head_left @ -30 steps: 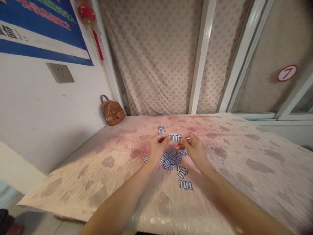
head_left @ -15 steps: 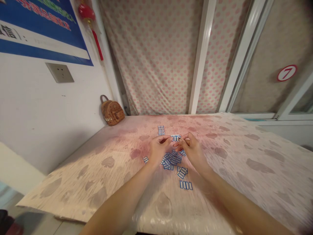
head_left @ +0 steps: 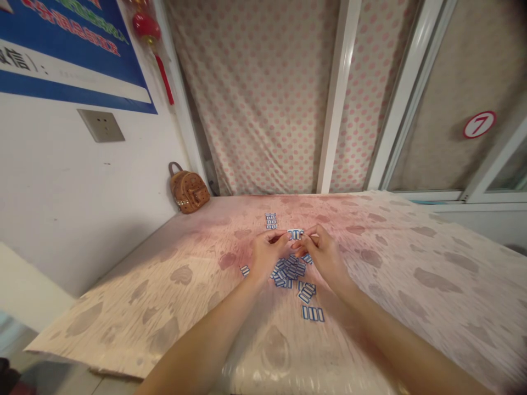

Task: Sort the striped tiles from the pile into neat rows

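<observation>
Hands meet over the middle of the surface (head_left: 411, 285), which wears a pinkish patterned cover. Left hand (head_left: 267, 253) and right hand (head_left: 325, 255) both pinch one little strip of blue-and-white tiles (head_left: 295, 234) between fingertips, left hand on its 9 o'clock end, right hand on its 3 o'clock end, held just above the surface. Right under the hands, at 6 o'clock from the strip, sits a loose pile of tiles (head_left: 290, 269). Further toward 6 o'clock lies a flat row of three tiles (head_left: 313, 314), apart from the pile. At 11 o'clock from the strip there's a small stacked block of tiles (head_left: 270, 220). One stray tile (head_left: 245, 270) sits at 9 o'clock of the pile. Brown bag (head_left: 188, 189) leans in the corner by the wall, well apart at 10 o'clock.
</observation>
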A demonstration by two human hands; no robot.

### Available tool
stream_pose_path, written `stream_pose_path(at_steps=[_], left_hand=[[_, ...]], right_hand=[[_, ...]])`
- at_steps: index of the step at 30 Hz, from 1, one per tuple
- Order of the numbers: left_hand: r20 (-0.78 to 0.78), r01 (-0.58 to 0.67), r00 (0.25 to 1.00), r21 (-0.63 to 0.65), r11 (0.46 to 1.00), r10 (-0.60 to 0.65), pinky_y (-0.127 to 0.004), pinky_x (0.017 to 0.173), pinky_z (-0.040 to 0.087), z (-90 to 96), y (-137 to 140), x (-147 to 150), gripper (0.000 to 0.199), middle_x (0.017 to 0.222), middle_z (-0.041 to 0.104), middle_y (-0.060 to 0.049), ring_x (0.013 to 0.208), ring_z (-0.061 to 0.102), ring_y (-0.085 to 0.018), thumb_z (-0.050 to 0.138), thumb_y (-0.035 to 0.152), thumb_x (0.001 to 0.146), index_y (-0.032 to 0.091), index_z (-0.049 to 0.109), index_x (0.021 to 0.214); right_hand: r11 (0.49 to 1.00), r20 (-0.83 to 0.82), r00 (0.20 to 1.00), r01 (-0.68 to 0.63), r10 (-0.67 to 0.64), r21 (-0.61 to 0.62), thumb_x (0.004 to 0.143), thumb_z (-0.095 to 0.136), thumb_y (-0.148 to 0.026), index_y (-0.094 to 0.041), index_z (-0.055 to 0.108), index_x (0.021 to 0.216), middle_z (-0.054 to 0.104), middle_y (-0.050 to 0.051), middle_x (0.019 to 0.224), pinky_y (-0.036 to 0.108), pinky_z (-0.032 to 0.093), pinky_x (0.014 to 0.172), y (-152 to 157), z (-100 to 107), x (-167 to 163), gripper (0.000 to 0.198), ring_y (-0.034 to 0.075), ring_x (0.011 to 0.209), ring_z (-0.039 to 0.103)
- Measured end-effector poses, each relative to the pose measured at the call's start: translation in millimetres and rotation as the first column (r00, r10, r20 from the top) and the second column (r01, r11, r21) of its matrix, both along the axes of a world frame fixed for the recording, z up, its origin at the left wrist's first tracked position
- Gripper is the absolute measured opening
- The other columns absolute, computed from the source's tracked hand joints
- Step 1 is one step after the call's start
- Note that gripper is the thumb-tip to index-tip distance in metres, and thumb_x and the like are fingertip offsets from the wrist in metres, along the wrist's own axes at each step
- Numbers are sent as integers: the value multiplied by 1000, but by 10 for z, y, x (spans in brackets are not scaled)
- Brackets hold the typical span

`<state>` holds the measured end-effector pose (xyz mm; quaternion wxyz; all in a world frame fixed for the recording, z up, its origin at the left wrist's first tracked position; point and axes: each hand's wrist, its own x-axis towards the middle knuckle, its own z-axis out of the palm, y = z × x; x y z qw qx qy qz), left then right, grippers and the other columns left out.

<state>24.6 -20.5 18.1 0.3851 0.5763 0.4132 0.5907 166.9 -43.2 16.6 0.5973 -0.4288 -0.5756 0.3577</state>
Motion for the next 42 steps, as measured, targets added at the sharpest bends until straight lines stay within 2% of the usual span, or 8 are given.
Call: stream_pose_path(at_steps=[3,5,8,12,22,28,34,42], left_hand=[[25,2,1000,-17,1000,-2,-26,66,45,48,-15,-1,19,78,75,-5,71,64,-17,70,33,75,16,77,79],[43,-1,999,-41,999,3,-26,66,46,85,-23,-6,19,78,75,-6,70,64,-17,70,31,74,15,77,79],[63,-6,998,-65,998,10,-27,66,46,121,-25,-17,18,77,74,-7,68,64,-17,72,29,70,13,76,78],[68,18,998,-62,998,-13,-27,69,47,122,-27,-21,18,79,75,-7,71,65,-17,72,29,71,14,77,79],[75,68,995,-78,995,-63,-27,70,46,91,-60,-11,22,84,75,-6,75,65,-17,71,34,74,15,78,84],[87,76,994,-89,993,-69,-25,65,44,101,-65,-14,24,80,75,-5,68,62,-15,72,36,73,16,78,83],[124,105,988,-76,992,-95,-26,69,47,102,-76,-1,23,79,74,-6,70,63,-16,73,36,72,16,78,81],[231,187,961,-142,972,-151,-24,66,47,67,-97,52,23,79,73,-5,69,62,-15,74,38,70,17,76,77]], right_hand=[[995,128,988,79,-86,57,88,58,-43,-21,49,97,66,2,75,29,50,53,6,17,44,25,17,56,61],[978,277,946,128,-170,162,86,63,-40,-22,52,115,65,4,86,32,52,61,13,42,90,36,18,66,63],[947,492,842,65,-221,314,85,63,-32,-28,47,136,61,6,105,37,53,78,23,81,149,53,22,88,63],[917,636,723,-11,-269,399,89,57,-24,-31,50,136,60,6,111,40,51,85,32,95,165,48,25,98,61],[893,620,720,0,-313,451,92,53,-22,-24,61,118,67,5,99,37,49,76,27,97,152,27,21,79,62],[900,605,728,37,-322,435,92,54,-24,-25,61,118,67,5,100,38,49,76,16,68,124,27,22,80,61],[891,613,719,20,-327,453,93,54,-27,-26,58,127,63,8,108,41,50,84,28,54,105,35,26,96,60],[868,620,686,35,-382,496,94,53,-27,-26,62,120,64,7,104,40,49,84,42,-2,88,27,26,96,60]])
